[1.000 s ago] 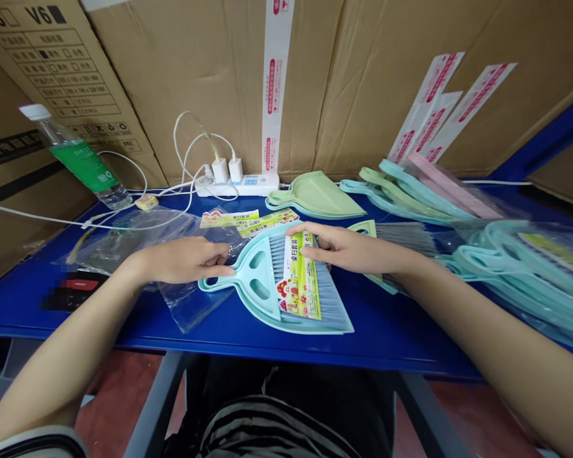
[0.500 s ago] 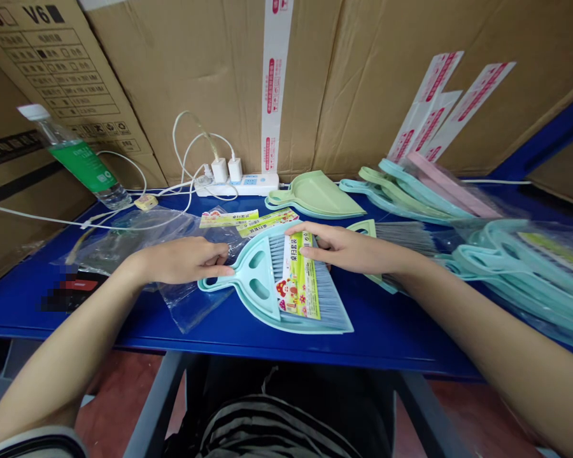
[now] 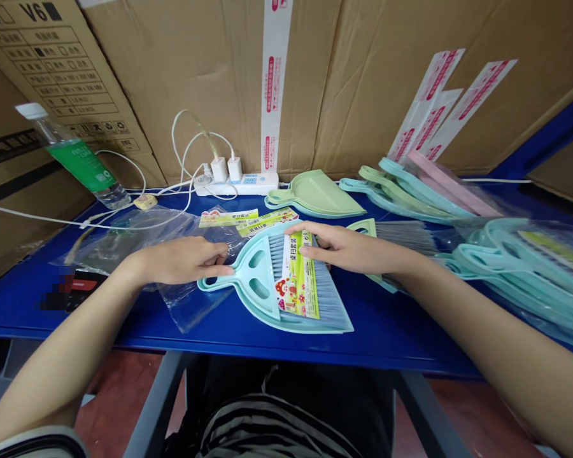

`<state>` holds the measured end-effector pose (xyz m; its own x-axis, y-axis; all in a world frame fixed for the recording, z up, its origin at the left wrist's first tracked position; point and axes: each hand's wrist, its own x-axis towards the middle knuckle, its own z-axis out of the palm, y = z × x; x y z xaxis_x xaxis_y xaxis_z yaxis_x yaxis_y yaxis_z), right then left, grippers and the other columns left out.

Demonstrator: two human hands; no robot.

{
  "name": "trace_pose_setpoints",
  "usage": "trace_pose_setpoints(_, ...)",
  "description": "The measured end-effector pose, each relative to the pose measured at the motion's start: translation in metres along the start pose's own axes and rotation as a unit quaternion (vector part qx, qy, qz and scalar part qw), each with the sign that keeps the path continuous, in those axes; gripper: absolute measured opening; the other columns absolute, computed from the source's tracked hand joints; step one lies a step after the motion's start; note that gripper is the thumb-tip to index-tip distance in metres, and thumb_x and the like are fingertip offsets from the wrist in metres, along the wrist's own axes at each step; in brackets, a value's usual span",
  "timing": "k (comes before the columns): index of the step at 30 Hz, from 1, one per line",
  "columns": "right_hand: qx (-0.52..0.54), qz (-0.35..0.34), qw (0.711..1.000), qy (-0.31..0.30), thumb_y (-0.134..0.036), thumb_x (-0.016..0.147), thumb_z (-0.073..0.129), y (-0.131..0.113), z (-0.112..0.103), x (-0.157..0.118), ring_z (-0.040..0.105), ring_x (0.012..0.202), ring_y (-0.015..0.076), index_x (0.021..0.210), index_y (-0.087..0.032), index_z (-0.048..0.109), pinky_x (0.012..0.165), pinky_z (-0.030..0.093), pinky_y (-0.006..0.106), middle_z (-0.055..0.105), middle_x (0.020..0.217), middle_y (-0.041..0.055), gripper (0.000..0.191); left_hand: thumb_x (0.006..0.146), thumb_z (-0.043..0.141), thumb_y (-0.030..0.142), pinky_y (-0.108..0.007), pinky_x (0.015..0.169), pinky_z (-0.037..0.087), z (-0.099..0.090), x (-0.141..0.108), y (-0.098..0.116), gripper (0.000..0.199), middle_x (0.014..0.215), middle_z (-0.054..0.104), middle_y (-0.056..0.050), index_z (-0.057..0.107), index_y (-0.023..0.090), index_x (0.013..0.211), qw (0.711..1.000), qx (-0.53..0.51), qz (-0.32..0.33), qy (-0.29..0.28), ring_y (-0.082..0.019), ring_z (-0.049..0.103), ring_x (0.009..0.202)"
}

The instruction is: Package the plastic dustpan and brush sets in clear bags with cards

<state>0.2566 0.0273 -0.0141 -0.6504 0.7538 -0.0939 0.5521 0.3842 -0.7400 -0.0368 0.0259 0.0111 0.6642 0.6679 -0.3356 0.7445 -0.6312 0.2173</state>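
- The left hand [image 3: 184, 261] lies curled beside the handle of a teal plastic dustpan [image 3: 267, 275], its fingers [image 3: 219, 266] bent and their tips at the handle; I cannot tell whether they grip it.
- The right hand [image 3: 348, 248] lies open across the top of the set, its fingers [image 3: 305, 250] spread on a yellow-green cardboard label card [image 3: 298, 277].
- The dustpan lies flat on a blue metal table [image 3: 100, 324], between the hands, with a grey-bristled teal hand brush [image 3: 332, 299] nested in it under the card.
- A clear plastic bag [image 3: 191, 305] lies just left of the dustpan, under the left wrist.
- Risk: the brush and card seem held only by the right hand, so lifting the dustpan unevenly could let them slide out.
- Risk: the thin bag could snag on the bristles or the handle, and its slippery film could shift on the table.
- Writing: the card appears to read "桌扫套装" in Chinese, with a cartoon mushroom printed below.
- Writing: a brown cardboard carton [image 3: 42, 38] shows "V3" and "V6"; the red print on the white packing tape [image 3: 274, 83] is too small to read.
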Motion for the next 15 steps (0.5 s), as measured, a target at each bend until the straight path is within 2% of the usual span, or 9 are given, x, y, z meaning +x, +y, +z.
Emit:
trace_pose_setpoints(9, -0.033, -0.009, 0.999, 0.012, -0.039, 0.095, 0.042, 0.0027, 0.0020, 0.0013, 0.054, 0.076, 0.0171, 0.135, -0.020, 0.049, 0.062, 0.049, 0.029, 0.058, 0.107, 0.0083, 0.045, 0.097, 0.037, 0.052, -0.027, 0.053, 0.027, -0.0006, -0.0010, 0.0020, 0.038, 0.058, 0.045, 0.004, 0.045, 0.021, 0.076, 1.000, 0.017, -0.009, -0.001, -0.013, 0.042, 0.051)
trace_pose_setpoints(15, -0.051, -0.008, 0.998, 0.018, -0.041, 0.095, 0.041, 0.0031, 0.0021, 0.0017, 0.049, 0.067, 0.0150, 0.135, -0.017, 0.049, 0.057, 0.046, 0.028, 0.058, 0.103, 0.0084, 0.048, 0.098, 0.037, 0.052, -0.027, 0.053, 0.028, 0.0007, -0.0007, 0.0012, 0.039, 0.058, 0.046, 0.003, 0.045, 0.021, 0.076, 1.000, 0.021, -0.012, -0.001, -0.013, 0.043, 0.052)
